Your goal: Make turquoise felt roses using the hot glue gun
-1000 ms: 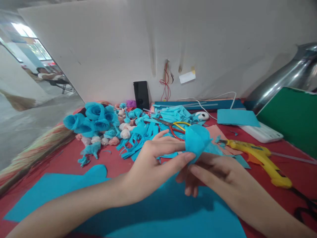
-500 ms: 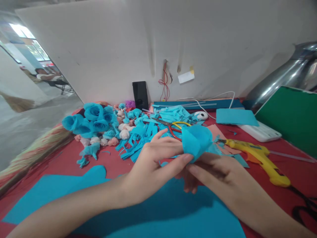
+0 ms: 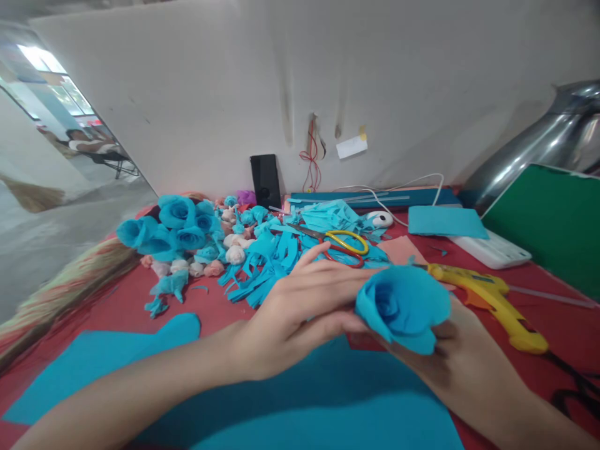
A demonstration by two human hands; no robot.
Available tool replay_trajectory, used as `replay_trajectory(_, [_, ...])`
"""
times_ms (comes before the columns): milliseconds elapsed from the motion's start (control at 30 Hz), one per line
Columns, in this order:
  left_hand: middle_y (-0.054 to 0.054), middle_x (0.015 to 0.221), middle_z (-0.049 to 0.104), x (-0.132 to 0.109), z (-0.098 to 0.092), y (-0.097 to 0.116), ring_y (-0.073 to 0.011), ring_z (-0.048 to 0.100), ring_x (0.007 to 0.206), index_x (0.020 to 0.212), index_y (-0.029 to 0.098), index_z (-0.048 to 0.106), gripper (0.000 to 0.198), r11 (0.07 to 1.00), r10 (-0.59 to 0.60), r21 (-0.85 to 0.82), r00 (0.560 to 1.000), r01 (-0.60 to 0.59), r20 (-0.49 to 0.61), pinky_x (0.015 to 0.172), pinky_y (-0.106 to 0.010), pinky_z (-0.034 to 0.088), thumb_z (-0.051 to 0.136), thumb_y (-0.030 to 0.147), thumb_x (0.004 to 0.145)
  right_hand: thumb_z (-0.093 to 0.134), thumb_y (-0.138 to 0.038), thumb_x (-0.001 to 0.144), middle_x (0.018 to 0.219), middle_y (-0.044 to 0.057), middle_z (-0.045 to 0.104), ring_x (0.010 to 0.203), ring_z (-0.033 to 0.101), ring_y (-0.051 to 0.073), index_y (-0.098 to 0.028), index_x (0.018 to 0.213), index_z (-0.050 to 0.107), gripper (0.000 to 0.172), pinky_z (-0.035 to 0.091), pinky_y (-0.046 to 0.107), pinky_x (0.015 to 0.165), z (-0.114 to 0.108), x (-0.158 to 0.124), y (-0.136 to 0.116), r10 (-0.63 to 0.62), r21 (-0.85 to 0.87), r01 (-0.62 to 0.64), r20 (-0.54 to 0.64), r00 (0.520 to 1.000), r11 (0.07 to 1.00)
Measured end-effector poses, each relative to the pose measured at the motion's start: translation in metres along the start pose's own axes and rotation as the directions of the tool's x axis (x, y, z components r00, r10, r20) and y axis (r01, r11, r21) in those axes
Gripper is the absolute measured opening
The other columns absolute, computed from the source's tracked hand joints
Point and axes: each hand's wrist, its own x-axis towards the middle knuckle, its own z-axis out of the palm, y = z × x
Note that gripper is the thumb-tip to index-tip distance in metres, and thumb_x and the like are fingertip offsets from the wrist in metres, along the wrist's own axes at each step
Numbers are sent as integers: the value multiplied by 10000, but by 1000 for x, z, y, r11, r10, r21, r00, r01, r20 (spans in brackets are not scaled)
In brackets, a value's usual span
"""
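Observation:
A blue paper rose (image 3: 405, 306) faces up toward me with a tight spiral at its centre and wide outer petals. My right hand (image 3: 462, 359) is closed around its base from below, with most of the fingers hidden by the bloom. At the rose's left side, my left hand (image 3: 309, 303) pinches its edge between thumb and fingers, the fingertips partly hidden behind the petals. Beneath both hands lies a large blue paper sheet (image 3: 304, 387). Scissors (image 3: 347, 244) with yellow and red handles lie just beyond my left fingers.
A yellow glue gun (image 3: 497, 300) lies at the right. Several finished blue roses (image 3: 175, 228) are bunched at the left, beside small pale rosebuds (image 3: 234, 254) and blue paper scraps (image 3: 262, 262). A phone (image 3: 265, 181) leans on the wall. A green board (image 3: 553, 225) stands at the right.
The rose has tipped toward me and moved right and slightly down, so its spiral centre now shows. My left thumb has slid off its front to the left side.

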Motion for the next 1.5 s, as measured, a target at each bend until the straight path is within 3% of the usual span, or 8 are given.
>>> replay_trajectory(67, [-131,1128,616,1,-1,1,-164,559,1044,942,93,600,187,998,17,61,1000,-18,11,1109,-372,85,466,194,859,486,-102,788,632,-79,596,547,554,81,-238,677,540,183,472,131,536,-1,1,1,-40,-17,41,34,999,999])
replay_trajectory(233, [-139,1067,650,2,-1,2,-146,595,965,983,58,592,244,981,77,177,997,-75,-5,1111,-381,106,424,203,881,488,-109,801,579,-71,556,528,534,82,-212,619,490,209,453,139,519,-2,1,2,-36,-39,38,55,998,998])
replay_trajectory(400, [-141,959,682,1,1,-1,-180,611,908,716,116,597,346,983,87,165,995,-79,-45,1054,-439,237,352,272,902,516,-113,786,654,-65,622,593,586,80,-228,678,596,177,473,124,547,0,-1,-2,48,8,-48,42,998,999])
replay_trajectory(600, [-108,823,668,0,4,-2,-172,613,816,728,122,564,276,990,55,133,994,-42,-99,928,-364,394,382,251,891,570,-53,748,666,-105,657,592,611,51,-283,750,655,245,480,62,566,1,0,-7,186,165,-188,25,982,968])
replay_trajectory(967, [-107,833,661,0,4,-3,-193,611,870,714,137,535,174,995,54,92,994,-46,-93,1060,-488,198,440,171,856,573,-131,759,625,-98,650,555,601,64,-287,738,674,187,476,72,532,4,3,-7,194,169,-192,4,981,967])
replay_trajectory(1133, [-140,1021,650,-3,5,-5,-198,594,970,719,142,555,147,995,61,80,993,-53,-97,1084,-485,134,468,133,837,562,-130,782,674,-69,660,602,616,87,-265,804,669,174,494,118,553,4,0,-2,235,169,-242,57,970,955])
replay_trajectory(1333, [-176,1143,600,-2,2,-1,-190,590,1005,822,130,595,193,998,52,38,998,-50,-48,1092,-464,110,411,160,872,551,-130,787,698,-51,649,636,612,114,-245,716,625,154,507,165,582,3,2,1,139,84,-141,37,990,986])
replay_trajectory(1500, [-159,1121,617,1,0,-3,-207,581,1032,1066,109,547,324,998,49,52,998,-47,-49,1097,-430,110,546,310,811,508,-99,793,687,-57,607,630,585,109,-255,688,540,191,487,162,612,-3,-1,0,6,78,-8,28,1000,997])
